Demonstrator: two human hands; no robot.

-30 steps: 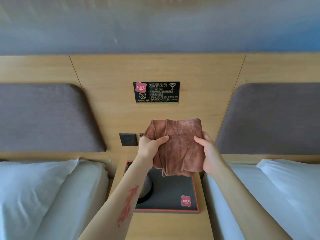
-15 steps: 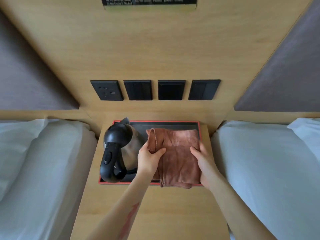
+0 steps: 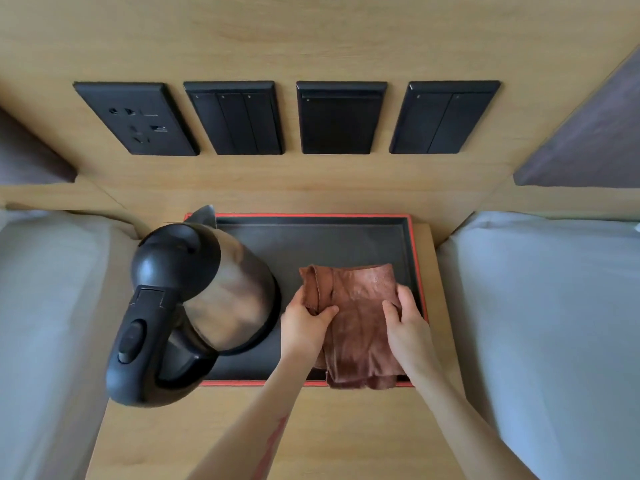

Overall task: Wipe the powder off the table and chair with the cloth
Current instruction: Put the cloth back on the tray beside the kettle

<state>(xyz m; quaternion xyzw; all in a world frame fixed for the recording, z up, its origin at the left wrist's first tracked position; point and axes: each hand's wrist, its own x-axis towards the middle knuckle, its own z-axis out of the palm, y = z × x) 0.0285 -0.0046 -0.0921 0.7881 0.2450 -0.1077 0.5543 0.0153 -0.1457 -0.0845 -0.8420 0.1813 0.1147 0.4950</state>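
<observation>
1. Both hands hold the folded brown cloth (image 3: 360, 327): my left hand (image 3: 304, 327) pinches its left edge between thumb and curled fingers, and my right hand (image 3: 407, 327) grips its right edge, thumb on top.
2. Cloth position: over the right half of the black tray (image 3: 311, 237) with the red rim; its near end hangs past the tray's front edge.
3. Tray position: on the wooden table (image 3: 346, 431), against the wooden wall panel (image 3: 311, 36).
4. Steel electric kettle (image 3: 194, 299) with black lid and handle: on the left half of the tray, just beside my left hand.
5. Wall fittings: one black socket plate (image 3: 135, 119) and three black switch plates (image 3: 343, 117) in a row.
6. White beds (image 3: 554, 323) flank the table on both sides.
</observation>
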